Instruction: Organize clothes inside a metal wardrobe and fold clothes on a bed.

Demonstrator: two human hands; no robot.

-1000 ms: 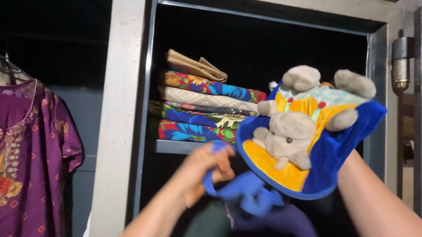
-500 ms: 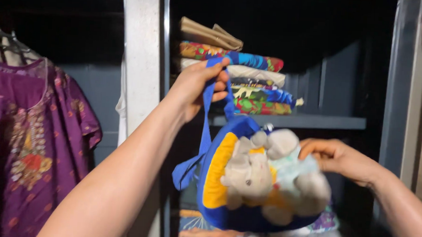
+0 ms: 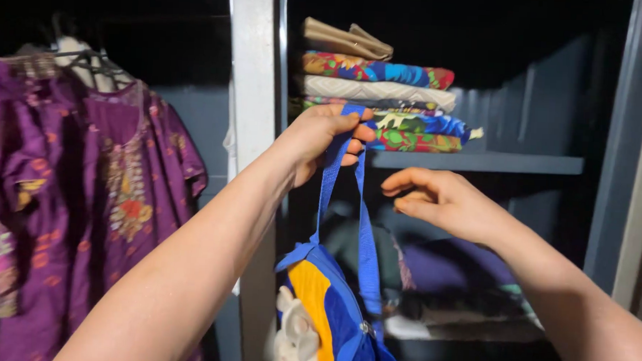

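My left hand (image 3: 321,139) is raised in front of a wardrobe shelf and grips the blue strap (image 3: 363,233) of a small blue and yellow backpack (image 3: 329,314). The backpack hangs below it at the bottom of the view, with a grey plush animal (image 3: 292,338) on its front. My right hand (image 3: 439,200) hovers just right of the strap, fingers loosely curled and apart, holding nothing.
A stack of folded patterned cloths (image 3: 379,96) lies on a grey shelf (image 3: 480,162) behind my left hand. A white wardrobe post (image 3: 252,112) stands between compartments. A purple embroidered dress (image 3: 82,206) hangs on the left. More clothes (image 3: 447,273) lie in the lower compartment.
My right hand has let go of the backpack's body and moved up beside the strap. The backpack has dropped lower and now hangs from my left hand alone.
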